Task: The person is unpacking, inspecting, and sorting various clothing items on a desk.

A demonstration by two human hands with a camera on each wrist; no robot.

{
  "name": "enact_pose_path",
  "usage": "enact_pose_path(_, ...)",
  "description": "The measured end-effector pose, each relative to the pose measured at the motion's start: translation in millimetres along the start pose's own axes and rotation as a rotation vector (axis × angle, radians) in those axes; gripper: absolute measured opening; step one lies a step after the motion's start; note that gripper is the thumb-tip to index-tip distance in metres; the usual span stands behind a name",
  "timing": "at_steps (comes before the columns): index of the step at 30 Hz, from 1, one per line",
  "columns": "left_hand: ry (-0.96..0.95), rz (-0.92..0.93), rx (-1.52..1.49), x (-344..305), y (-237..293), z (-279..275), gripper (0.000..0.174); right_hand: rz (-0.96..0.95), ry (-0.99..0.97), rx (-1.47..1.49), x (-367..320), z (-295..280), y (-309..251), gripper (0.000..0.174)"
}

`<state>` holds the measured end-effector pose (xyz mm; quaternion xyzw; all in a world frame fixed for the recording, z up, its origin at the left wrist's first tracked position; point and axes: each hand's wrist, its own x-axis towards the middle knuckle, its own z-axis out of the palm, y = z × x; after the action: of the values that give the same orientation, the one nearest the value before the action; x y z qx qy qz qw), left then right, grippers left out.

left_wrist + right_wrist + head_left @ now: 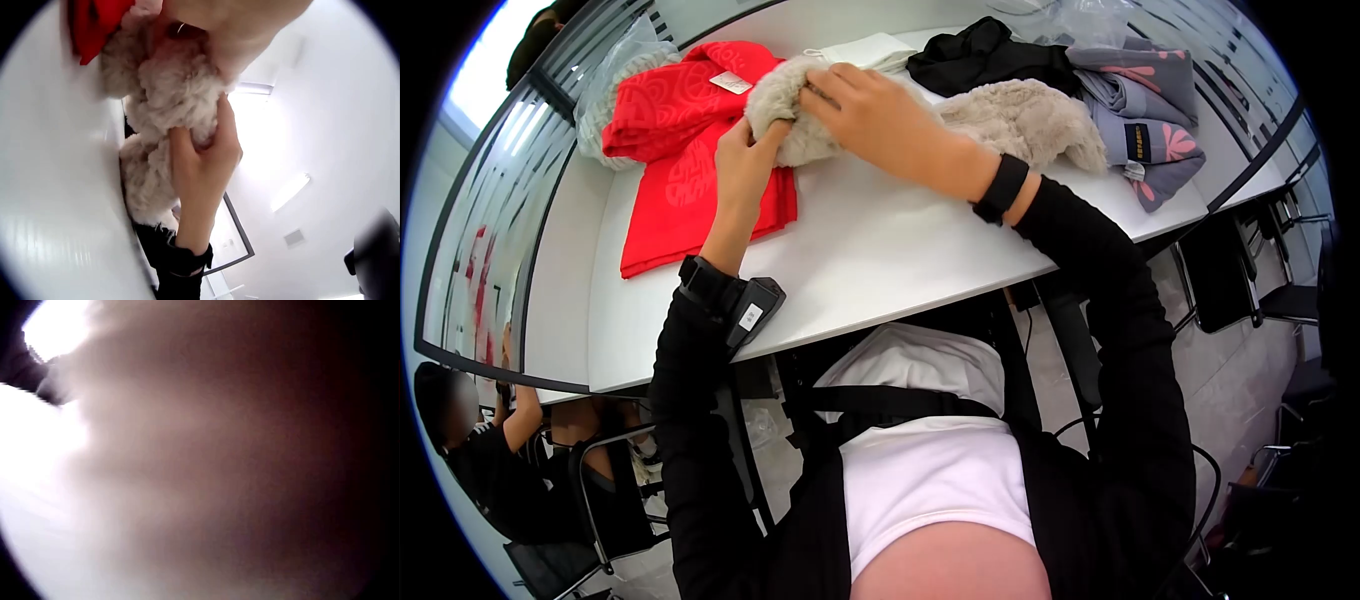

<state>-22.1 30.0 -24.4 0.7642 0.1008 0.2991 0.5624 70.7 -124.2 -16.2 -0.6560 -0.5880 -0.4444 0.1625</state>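
Note:
A fluffy grey-beige piece (785,95) is held up above the table in the head view. My left hand (743,175) pinches its lower left edge between thumb and fingers. From the right, my right hand (885,120) grips its upper side with curled fingers. In the left wrist view the plush (178,94) is bunched between the left hand (231,28) at the top and the right hand (209,159) below. A blurred surface fills most of the right wrist view, where no fingers can be made out.
Red cloth (685,190) with a tag lies left on the white table (880,255). Behind and right are white cloth (865,52), black cloth (990,58), more beige plush (1030,120) and grey-purple fabric with pink flowers (1145,130). A clear plastic bag (615,75) is at the back left.

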Motion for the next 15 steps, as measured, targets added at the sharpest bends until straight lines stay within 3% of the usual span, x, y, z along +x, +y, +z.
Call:
enact_pose_path(5, -0.084, 0.056, -0.131, -1.9, -3.1, 1.9, 0.03, -0.071, -0.024, -0.04, -4.0, 7.1, -1.0, 0.048)
enact_pose_path(10, -0.194, 0.047, -0.041, -1.9, -6.7, -0.8, 0.033, 0.048, -0.169, 0.179, -1.4, -3.2, -0.9, 0.051)
enact_pose_path(15, -0.216, 0.225, 0.24, 1.7, -16.3, 5.7, 0.036, 0.208, -0.347, 0.21, 1.0, -5.3, 0.1, 0.049)
